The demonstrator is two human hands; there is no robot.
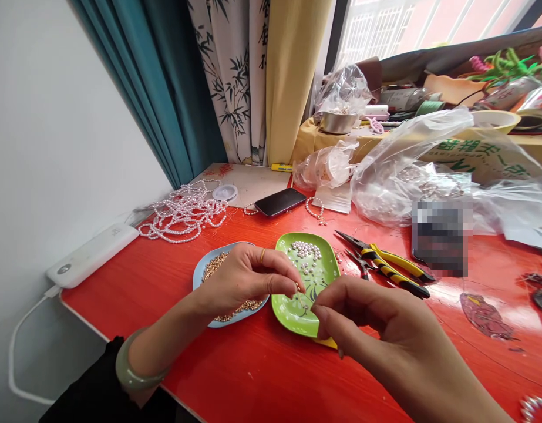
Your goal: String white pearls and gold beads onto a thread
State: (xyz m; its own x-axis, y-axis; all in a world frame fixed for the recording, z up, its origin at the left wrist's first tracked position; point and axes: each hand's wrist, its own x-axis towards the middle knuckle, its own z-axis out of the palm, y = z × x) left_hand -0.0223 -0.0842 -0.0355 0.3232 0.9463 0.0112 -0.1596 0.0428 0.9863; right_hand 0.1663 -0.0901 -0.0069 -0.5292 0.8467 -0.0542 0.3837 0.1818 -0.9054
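Note:
My left hand (248, 276) hovers over a blue dish (200, 271) of small gold beads, thumb and forefinger pinched on a tiny gold bead at its fingertips. My right hand (376, 329) is closed in a pinch just right of it, above the green dish (326, 273) that holds several white pearls; what it grips is too thin to make out. The two pinches nearly meet over the green dish's front edge. A green bangle sits on my left wrist, a gold ring on a left finger.
Yellow-handled pliers (391, 267) lie right of the green dish. A pile of pearl strands (185, 214), a thread spool (225, 192) and a black phone (279, 201) lie behind. Plastic bags (411, 170) crowd the back right. A white power bank (92, 254) sits at the left edge.

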